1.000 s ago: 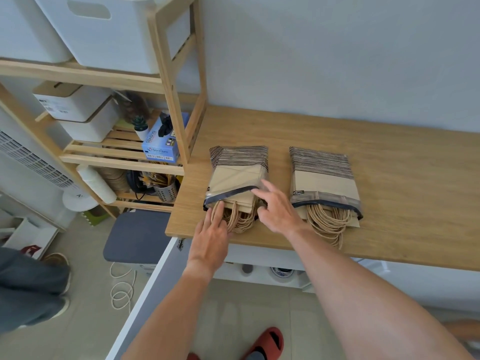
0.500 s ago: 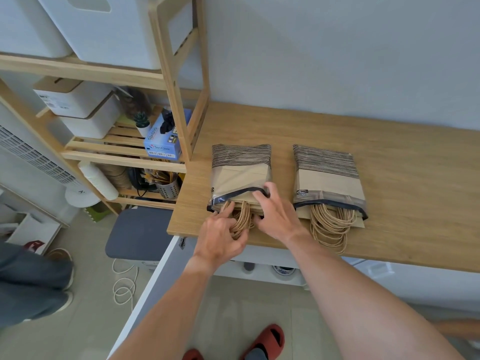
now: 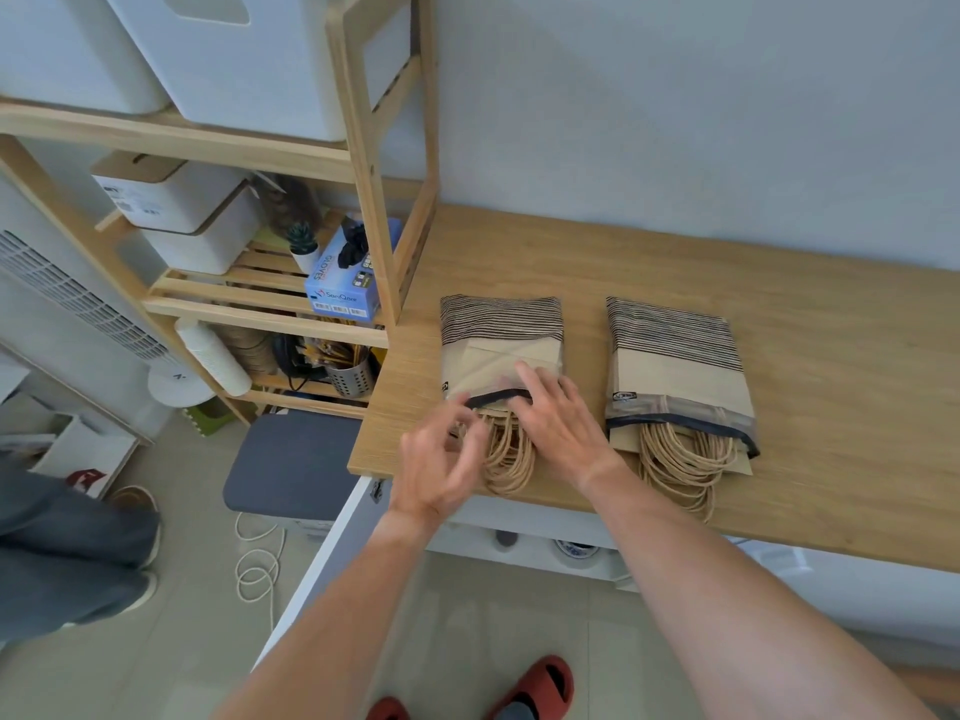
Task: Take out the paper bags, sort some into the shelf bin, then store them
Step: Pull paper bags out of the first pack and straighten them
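Two packs of brown paper bags lie side by side on the wooden counter (image 3: 810,324), each in a clear plastic sleeve with a dark rim. Twine handles (image 3: 511,457) spill from the left pack (image 3: 501,330) toward the counter's front edge. My right hand (image 3: 561,423) rests flat on that pack at the sleeve's mouth, fingers spread. Just left of the handles, my left hand (image 3: 436,470) is blurred, with its fingers loosely curled and apart. The right pack (image 3: 675,366) lies untouched.
A wooden shelf unit (image 3: 363,163) stands left of the counter with large white bins (image 3: 249,54) on top, smaller white boxes and a blue glove box (image 3: 343,288) below. A grey stool (image 3: 296,465), a coiled cable (image 3: 257,563) and another person's legs (image 3: 62,553) are on the floor.
My left hand reached the twine handles of the left pack, closed around them, and has now loosened and shifted slightly left. My right hand stayed on the sleeve's mouth.
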Demonstrator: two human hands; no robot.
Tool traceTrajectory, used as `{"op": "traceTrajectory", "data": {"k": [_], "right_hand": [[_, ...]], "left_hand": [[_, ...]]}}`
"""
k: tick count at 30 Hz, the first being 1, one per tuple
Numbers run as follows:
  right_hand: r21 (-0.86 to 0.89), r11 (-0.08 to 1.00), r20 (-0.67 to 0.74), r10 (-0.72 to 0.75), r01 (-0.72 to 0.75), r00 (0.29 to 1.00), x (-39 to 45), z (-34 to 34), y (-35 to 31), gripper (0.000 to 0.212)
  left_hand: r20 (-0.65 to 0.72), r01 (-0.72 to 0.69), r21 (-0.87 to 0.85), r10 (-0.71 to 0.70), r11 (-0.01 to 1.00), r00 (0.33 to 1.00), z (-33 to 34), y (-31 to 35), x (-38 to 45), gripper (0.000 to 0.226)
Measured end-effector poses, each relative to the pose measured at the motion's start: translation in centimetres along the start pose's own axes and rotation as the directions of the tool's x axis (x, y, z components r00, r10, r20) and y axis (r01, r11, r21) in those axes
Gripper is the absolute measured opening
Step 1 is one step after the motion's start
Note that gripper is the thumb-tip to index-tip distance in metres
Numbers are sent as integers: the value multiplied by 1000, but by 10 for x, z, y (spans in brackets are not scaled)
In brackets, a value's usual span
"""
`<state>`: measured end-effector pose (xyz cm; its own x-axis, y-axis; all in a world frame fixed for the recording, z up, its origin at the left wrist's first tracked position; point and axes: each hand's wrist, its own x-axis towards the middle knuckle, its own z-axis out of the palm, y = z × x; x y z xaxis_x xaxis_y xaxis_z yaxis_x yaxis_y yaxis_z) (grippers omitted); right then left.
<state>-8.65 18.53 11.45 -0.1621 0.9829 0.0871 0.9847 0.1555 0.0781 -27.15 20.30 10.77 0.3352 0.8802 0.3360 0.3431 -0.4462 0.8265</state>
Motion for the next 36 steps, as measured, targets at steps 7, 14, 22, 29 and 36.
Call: {"op": "traceTrajectory", "data": {"k": [7, 14, 22, 29, 36], "right_hand": [[108, 990, 42, -101, 96, 994, -6, -15, 21, 36], [280, 956, 40, -98, 83, 994, 23, -11, 50, 48], [144, 985, -27, -95, 98, 995, 10, 7, 79, 95], [267, 964, -127, 23, 12, 992, -19, 24, 78, 94], [322, 946, -144, 80, -30, 986, -46, 25, 52, 89]], "left_hand": [[185, 693, -188, -667, 696, 721, 22, -7, 22, 53], [365, 779, -493, -720, 388, 590, 41, -3, 56, 38], [317, 806, -429, -767, 409, 558, 73, -44, 131, 73], [367, 774, -532, -730, 344, 577, 71, -1, 139, 79], [169, 776, -344, -778, 529, 605, 67, 4, 117, 103]]}}
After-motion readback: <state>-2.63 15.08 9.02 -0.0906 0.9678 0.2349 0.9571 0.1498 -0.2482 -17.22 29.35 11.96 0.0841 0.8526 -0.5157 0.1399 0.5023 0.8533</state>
